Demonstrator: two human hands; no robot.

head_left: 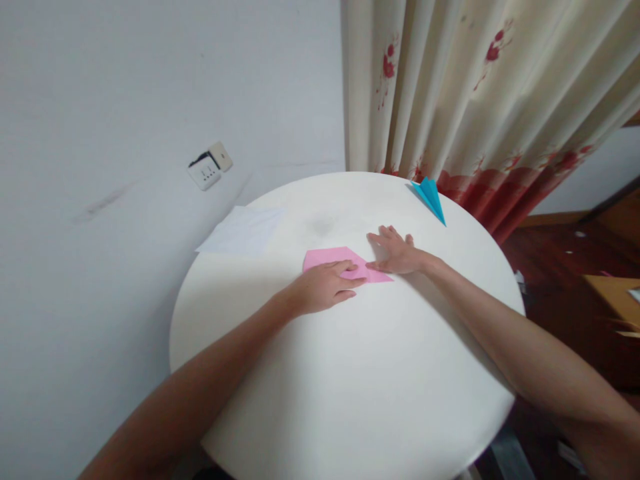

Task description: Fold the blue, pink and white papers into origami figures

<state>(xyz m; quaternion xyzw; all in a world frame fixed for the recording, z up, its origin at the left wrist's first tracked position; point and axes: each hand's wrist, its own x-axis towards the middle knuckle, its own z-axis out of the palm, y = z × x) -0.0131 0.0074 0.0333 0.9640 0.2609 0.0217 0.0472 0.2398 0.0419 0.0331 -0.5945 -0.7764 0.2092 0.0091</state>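
A folded sheet of pink paper (pixel 327 255) lies flat on the round white table (pixel 345 373), its right end narrowing to a point. Across its lower left part rests my left hand (pixel 327 285), fingers stretched out and pressing on the sheet. My right hand (pixel 395 253) is spread on the tabletop at the paper's right side, with the thumb touching the slanted upper edge. Part of the pink paper is hidden under my left hand.
A blue paper plane (pixel 430 199) sits near the table's far right edge. White sheets (pixel 240 230) lie at the far left edge, by the wall with a socket (pixel 205 173). Behind the table hangs a patterned curtain (pixel 450 87).
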